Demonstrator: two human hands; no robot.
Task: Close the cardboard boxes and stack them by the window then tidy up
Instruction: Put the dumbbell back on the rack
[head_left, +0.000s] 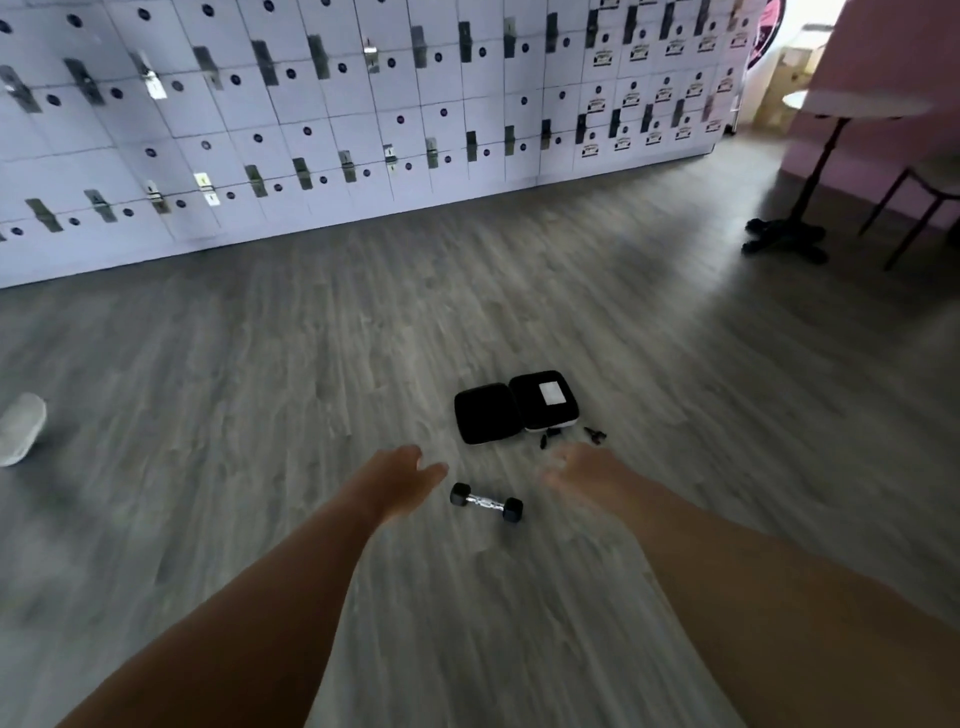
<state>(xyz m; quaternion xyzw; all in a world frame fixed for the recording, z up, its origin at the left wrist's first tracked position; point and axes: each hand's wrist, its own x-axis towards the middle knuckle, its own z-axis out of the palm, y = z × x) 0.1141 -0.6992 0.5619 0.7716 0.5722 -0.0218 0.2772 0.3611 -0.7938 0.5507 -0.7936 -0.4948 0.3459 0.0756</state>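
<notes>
Both bare arms reach forward over the grey wood-look floor (260, 364). The left hand (402, 475) has loosely spread fingers holding nothing; the right hand (584, 475) is blurred, its fingers seemingly relaxed and also holding nothing. Between the two hands, slightly nearer the person, a small black dumbbell (487, 502) with a chrome handle lies on the floor. At 12 o'clock from it an open black zip case (515, 406) lies flat, a pale card in its right half, with a few small black parts (571, 435) scattered beside its near edge. A wall of white lockers (363, 114) fills the far side. At 2 o'clock stands a round surface (852, 104) on a black pedestal, with pale cardboard boxes (784, 83) beyond it in bright light. A pale object (21, 428) lies at 9 o'clock.
</notes>
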